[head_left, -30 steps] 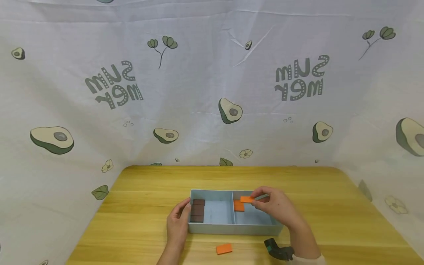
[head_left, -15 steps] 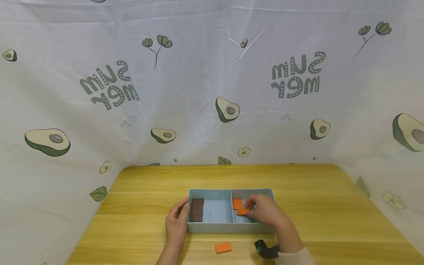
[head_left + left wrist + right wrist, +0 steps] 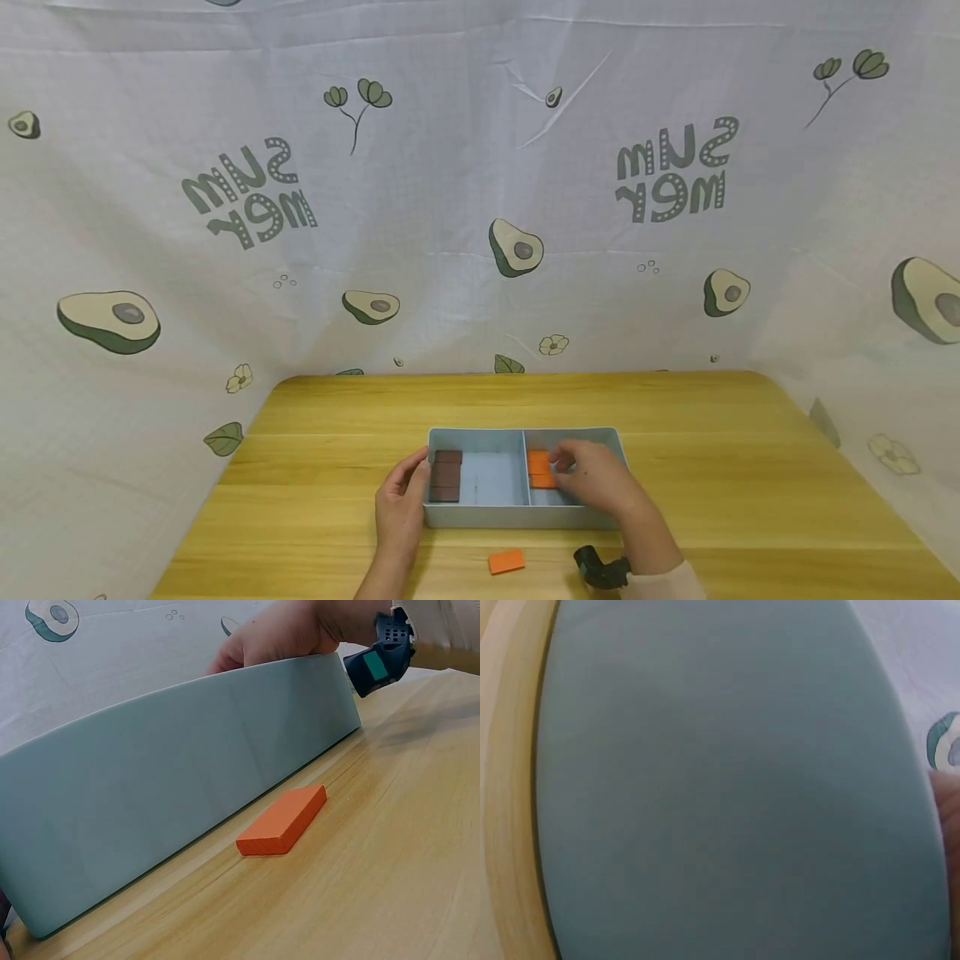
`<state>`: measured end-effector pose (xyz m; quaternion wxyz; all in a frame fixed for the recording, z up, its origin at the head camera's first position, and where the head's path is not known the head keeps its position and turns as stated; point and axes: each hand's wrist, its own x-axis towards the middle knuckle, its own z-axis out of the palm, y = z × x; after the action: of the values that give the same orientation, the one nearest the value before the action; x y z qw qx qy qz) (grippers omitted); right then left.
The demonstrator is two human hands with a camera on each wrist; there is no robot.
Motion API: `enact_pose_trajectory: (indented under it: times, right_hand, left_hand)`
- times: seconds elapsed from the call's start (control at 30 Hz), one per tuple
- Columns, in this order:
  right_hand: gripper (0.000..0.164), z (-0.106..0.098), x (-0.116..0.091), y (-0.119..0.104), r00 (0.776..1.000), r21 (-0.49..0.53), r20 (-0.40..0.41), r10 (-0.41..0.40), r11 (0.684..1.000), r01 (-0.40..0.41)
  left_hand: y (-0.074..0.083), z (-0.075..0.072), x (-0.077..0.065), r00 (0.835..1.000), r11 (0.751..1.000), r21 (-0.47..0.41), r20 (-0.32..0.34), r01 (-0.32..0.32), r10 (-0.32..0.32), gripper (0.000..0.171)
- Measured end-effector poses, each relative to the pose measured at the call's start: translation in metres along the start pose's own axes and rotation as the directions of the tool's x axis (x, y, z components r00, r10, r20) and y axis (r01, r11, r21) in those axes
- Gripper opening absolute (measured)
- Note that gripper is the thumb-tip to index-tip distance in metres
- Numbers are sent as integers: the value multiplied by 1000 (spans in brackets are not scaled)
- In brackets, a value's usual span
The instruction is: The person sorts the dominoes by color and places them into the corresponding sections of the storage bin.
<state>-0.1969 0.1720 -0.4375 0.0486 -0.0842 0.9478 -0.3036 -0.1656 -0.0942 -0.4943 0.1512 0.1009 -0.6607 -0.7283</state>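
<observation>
A light blue two-compartment box (image 3: 517,517) stands on the table. My left hand (image 3: 399,506) grips its left end, thumb on the near side and fingers behind. Inside the right compartment, my right hand (image 3: 596,477) pinches the right end of a flat orange block (image 3: 541,481). That block lies against another orange block (image 3: 537,457) by the divider. A loose orange block (image 3: 507,562) lies in front of the box, also visible in the left wrist view (image 3: 279,823). The box wall (image 3: 735,780) hides the right fingertips in the right wrist view.
Several dark brown blocks (image 3: 446,477) form a column along the left compartment's left wall. A dark device (image 3: 600,569) is worn on the right wrist. Behind the wooden table (image 3: 337,408) hangs a printed white cloth (image 3: 442,167).
My right hand has lowered the orange block into the right compartment and shifted it left, in line with the other one. The left hand stays on the box.
</observation>
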Motion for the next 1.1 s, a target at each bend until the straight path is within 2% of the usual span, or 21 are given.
enact_pose_trajectory:
  times: [0.17,0.6,0.87,1.0,1.1]
  right_hand:
    - [14,-1,-1,-1,999,45,12,-39,998,38]
    - [14,-6,-3,-5,998,92,38,-47,995,44]
    - [17,-20,-10,-21,996,173,52,-75,983,65]
    - [15,-28,-18,-34,985,221,92,-147,967,124]
    - [12,-32,-23,-41,965,245,142,-221,952,182]
  left_hand:
    - [-1,0,0,1000,1000,-2,4,-7,7,32]
    - [0,0,0,1000,1000,9,10,-11,11,33]
    - [1,0,-1,1000,1000,14,21,-4,3,32]
    - [3,0,-2,1000,1000,15,17,4,-4,31]
    - [4,0,-2,1000,1000,13,13,8,-8,30]
